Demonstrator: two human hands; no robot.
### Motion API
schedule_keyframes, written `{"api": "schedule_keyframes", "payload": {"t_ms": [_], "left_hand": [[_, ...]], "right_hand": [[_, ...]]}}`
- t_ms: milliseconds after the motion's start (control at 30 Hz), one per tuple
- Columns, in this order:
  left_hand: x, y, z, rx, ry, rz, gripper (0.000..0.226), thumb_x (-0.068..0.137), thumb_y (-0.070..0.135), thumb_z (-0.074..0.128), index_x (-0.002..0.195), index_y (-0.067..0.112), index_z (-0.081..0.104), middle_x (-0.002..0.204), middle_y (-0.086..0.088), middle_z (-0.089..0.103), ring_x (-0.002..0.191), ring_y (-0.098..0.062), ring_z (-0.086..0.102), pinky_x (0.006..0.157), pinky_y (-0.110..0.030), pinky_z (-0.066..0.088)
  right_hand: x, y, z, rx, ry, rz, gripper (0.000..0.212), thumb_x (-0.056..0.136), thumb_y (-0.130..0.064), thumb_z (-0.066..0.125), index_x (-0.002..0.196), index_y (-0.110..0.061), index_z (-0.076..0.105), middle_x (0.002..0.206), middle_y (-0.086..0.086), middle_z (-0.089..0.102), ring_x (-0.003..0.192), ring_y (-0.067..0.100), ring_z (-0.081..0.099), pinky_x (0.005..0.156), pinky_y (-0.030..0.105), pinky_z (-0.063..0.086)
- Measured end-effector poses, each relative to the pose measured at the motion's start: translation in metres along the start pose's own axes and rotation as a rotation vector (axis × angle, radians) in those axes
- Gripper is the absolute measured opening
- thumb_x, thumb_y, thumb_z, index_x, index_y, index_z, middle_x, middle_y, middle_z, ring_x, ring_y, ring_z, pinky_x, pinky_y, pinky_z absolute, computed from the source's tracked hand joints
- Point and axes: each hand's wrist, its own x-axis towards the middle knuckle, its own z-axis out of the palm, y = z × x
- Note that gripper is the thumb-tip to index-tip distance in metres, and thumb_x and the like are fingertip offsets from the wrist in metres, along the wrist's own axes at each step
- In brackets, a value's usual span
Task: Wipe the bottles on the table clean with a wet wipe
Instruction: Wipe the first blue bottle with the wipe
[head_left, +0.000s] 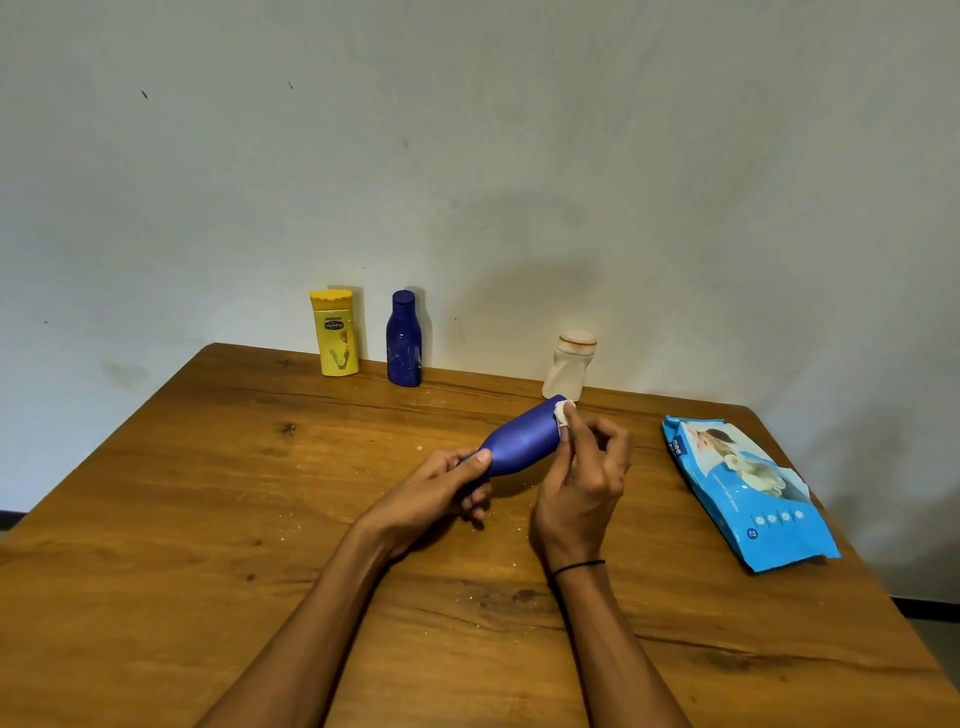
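Above the brown wooden table, the left hand gripped a tilted blue plastic bottle while the right hand pinched a small white wet wipe against its base.

A plain, pale grey-white wall fills the upper half, marked with a few small dark specks and faint smudges. Soft shadows fall across it. Below, a brown wooden table with dark knots meets the wall. A dark strip, possibly skirting, shows at lower right.
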Motion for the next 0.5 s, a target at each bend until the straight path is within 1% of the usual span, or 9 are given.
{"api": "schedule_keyframes", "payload": {"t_ms": [33,100,133,167,233,300,333,433,500], "left_hand": [[0.000,0.000,0.000,0.001,0.014,0.003,0.037,0.107,0.033,0.052,0.135,0.012,0.061,0.082,-0.005,0.057,0.073,-0.014,0.058,0.077,-0.033,0.057],[0.001,-0.002,-0.004,0.006,0.049,0.012,0.038,0.104,0.033,0.056,0.135,0.012,0.063,0.091,-0.008,0.060,0.082,-0.016,0.063,0.090,-0.036,0.058],[0.003,-0.003,-0.006,0.000,0.059,0.012,0.043,0.103,0.035,0.058,0.139,0.012,0.061,0.092,-0.008,0.061,0.085,-0.017,0.065,0.094,-0.038,0.058],[0.004,-0.004,-0.007,-0.011,0.066,0.011,0.048,0.103,0.035,0.058,0.145,0.013,0.057,0.093,-0.009,0.063,0.087,-0.018,0.066,0.095,-0.039,0.059],[0.005,-0.005,-0.009,-0.036,0.076,0.041,0.046,0.106,0.031,0.054,0.152,0.025,0.050,0.093,-0.010,0.066,0.086,-0.020,0.066,0.089,-0.040,0.060],[0.003,-0.004,-0.008,-0.009,0.081,0.102,0.043,0.110,0.029,0.048,0.151,0.038,0.050,0.092,-0.012,0.064,0.083,-0.022,0.065,0.083,-0.041,0.060],[0.003,-0.003,-0.008,0.009,0.083,0.128,0.041,0.112,0.029,0.045,0.151,0.041,0.051,0.091,-0.013,0.062,0.081,-0.021,0.063,0.079,-0.040,0.059],[0.005,-0.003,-0.008,0.043,0.162,0.138,0.040,0.114,0.029,0.036,0.147,0.040,0.056,0.083,-0.007,0.058,0.071,-0.015,0.056,0.066,-0.032,0.051],[0.006,-0.003,-0.009,0.038,0.215,0.103,0.040,0.115,0.033,0.033,0.145,0.039,0.058,0.079,-0.003,0.055,0.066,-0.011,0.050,0.061,-0.029,0.045]], "right_hand": [[0.001,0.000,0.000,0.020,-0.002,0.016,0.039,0.098,0.002,0.063,0.135,-0.009,0.066,0.118,0.013,0.055,0.106,0.027,0.058,0.082,0.041,0.054],[0.001,0.000,0.000,0.051,-0.022,0.004,0.038,0.099,0.000,0.061,0.136,-0.008,0.066,0.118,0.012,0.053,0.106,0.026,0.058,0.080,0.044,0.056],[0.001,-0.001,0.000,0.057,-0.045,-0.026,0.038,0.099,0.000,0.061,0.136,-0.008,0.066,0.118,0.012,0.053,0.105,0.026,0.058,0.081,0.044,0.056],[0.000,-0.001,0.000,0.055,-0.079,-0.068,0.039,0.099,0.001,0.061,0.136,-0.008,0.065,0.117,0.012,0.053,0.105,0.025,0.057,0.081,0.045,0.056],[-0.004,-0.003,0.002,0.034,-0.163,-0.175,0.042,0.096,0.004,0.061,0.137,-0.009,0.065,0.118,0.011,0.051,0.106,0.025,0.055,0.082,0.047,0.054],[-0.008,-0.005,0.003,0.027,-0.246,-0.263,0.044,0.095,0.003,0.060,0.138,-0.009,0.065,0.120,0.009,0.048,0.107,0.026,0.053,0.082,0.047,0.053],[-0.010,-0.007,0.003,0.031,-0.278,-0.295,0.045,0.094,0.002,0.059,0.138,-0.009,0.064,0.121,0.008,0.047,0.107,0.026,0.052,0.082,0.046,0.053],[-0.012,-0.010,0.003,0.038,-0.352,-0.366,0.053,0.088,0.007,0.065,0.139,-0.008,0.063,0.121,0.008,0.047,0.107,0.023,0.050,0.082,0.042,0.053],[-0.013,-0.010,0.003,0.054,-0.387,-0.387,0.059,0.085,0.009,0.070,0.140,-0.009,0.061,0.122,0.008,0.049,0.108,0.023,0.050,0.083,0.039,0.052]]}}
